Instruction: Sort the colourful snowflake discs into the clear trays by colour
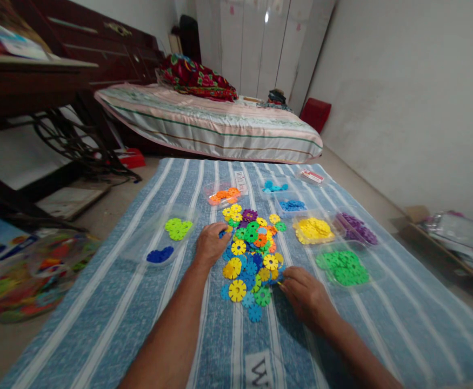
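Note:
A mixed pile of notched plastic snowflake discs (249,263) in yellow, blue, green, orange and purple lies on the striped cloth (139,302). At the pile's left edge my left hand (212,246) is closed, its fingertips on a dark blue disc (222,234). My right hand (306,294) is at the lower right edge, fingers pinched together. A sliver of a yellow disc (279,283) shows at those fingertips; the rest of it is hidden.
Left is a clear tray (128,254) with lime and dark blue discs. Behind the pile stands a tub of orange discs (225,195). On the right are boxes of blue (293,205), yellow (313,229), purple (357,228) and green discs (344,267). A bed (212,127) stands beyond.

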Demonstrator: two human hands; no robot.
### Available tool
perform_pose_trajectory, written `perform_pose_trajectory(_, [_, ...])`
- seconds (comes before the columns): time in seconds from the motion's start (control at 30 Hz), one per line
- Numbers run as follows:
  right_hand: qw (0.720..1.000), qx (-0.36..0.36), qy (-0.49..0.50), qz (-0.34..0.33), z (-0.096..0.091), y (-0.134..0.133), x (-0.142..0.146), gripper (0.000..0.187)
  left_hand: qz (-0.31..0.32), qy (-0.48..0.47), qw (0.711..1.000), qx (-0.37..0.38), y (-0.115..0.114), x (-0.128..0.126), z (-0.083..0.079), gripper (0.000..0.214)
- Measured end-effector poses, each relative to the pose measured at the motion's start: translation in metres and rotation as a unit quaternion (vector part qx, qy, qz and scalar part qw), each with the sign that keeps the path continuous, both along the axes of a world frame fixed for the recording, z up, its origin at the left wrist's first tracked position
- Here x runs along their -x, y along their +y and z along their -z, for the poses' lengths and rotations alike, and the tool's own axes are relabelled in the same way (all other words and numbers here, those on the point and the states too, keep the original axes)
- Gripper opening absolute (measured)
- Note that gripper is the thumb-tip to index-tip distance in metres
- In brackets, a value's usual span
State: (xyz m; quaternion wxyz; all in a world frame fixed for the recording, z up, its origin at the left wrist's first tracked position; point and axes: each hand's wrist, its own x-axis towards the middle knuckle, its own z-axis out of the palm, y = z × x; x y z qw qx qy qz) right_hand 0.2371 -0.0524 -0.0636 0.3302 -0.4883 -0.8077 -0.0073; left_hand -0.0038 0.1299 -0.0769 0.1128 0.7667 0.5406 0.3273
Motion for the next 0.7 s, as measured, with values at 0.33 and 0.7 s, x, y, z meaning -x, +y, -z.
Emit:
perform_pose_trajectory(0.33, [0.963,-0.165,-0.018,0.21,-0.051,0.051,-0.048,0.018,-0.004,0.013,1.0,0.006,-0.001,0.0,-0.002,0.021])
perform_pose_trajectory(0.7, [0.992,0.047,-0.046,0.103,-0.015,0.042,0.004,0.018,-0.002,0.002,1.0,0.006,0.0,0.0,-0.001,0.02])
